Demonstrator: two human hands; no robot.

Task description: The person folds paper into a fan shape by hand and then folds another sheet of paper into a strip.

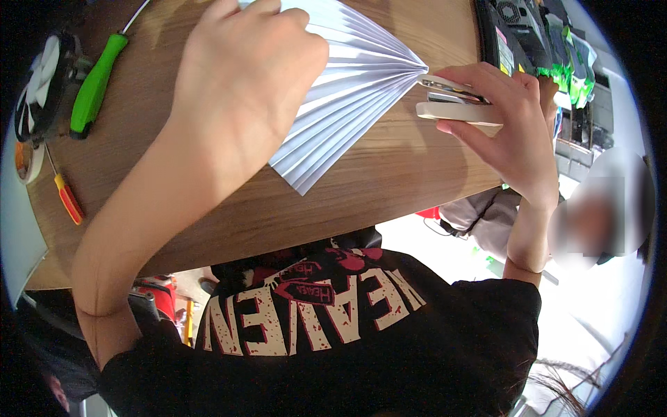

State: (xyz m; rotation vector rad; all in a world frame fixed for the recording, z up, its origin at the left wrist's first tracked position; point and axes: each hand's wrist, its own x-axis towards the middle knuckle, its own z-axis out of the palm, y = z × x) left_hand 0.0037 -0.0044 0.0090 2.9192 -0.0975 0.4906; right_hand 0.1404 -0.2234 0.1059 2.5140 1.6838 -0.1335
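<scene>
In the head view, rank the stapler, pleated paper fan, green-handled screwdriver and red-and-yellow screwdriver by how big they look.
Pleated paper fan
Unsure between green-handled screwdriver and stapler, which the right hand partly hides
Red-and-yellow screwdriver

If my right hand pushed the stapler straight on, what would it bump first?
The fan, probably near its gathered tip. The stapler points that way, though depth is hard to judge.
</scene>
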